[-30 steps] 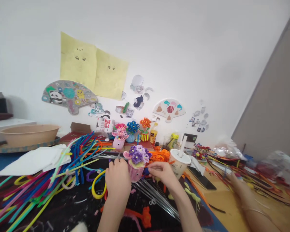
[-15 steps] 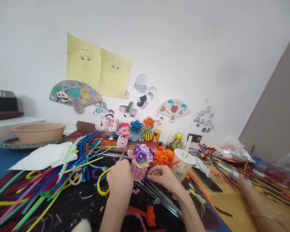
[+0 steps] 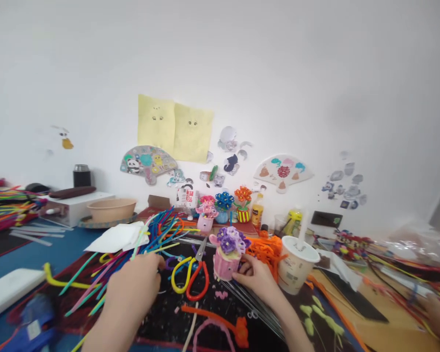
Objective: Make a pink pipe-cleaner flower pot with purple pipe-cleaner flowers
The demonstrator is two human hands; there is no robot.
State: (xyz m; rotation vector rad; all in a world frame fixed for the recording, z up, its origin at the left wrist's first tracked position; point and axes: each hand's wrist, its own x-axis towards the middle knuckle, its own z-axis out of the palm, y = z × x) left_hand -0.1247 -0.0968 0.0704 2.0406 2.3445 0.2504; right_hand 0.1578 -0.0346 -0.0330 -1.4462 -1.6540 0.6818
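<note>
A pink pot [image 3: 227, 265] with a small animal face and ears holds purple and lilac fuzzy flowers [image 3: 231, 240]. Against its right side, my right hand [image 3: 255, 275] has thumb and fingers bent around the edge. My left hand [image 3: 137, 278] is beside the pile of coloured pipe cleaners [image 3: 165, 222], back towards me and fingers curled; whatever is inside is hidden. Between the hands lie scissors [image 3: 198, 269] with one yellow and one red handle, blades pointing away. An orange pipe-cleaner piece [image 3: 240, 331] rests on the dark mat in front.
A lidded drink cup [image 3: 297, 266] with a straw stands right of my right hand. Thin wires [image 3: 256, 308] run beneath it. Finished flower pots [image 3: 243, 212] line the back. A blue tool [image 3: 34, 322] sits front left. At the right edge another person's hand [image 3: 438, 313] shows.
The scissors beside my left hand now lie on the mat. That hand has moved left, away from the pot. My right hand remains at the pot. The view has swung left.
</note>
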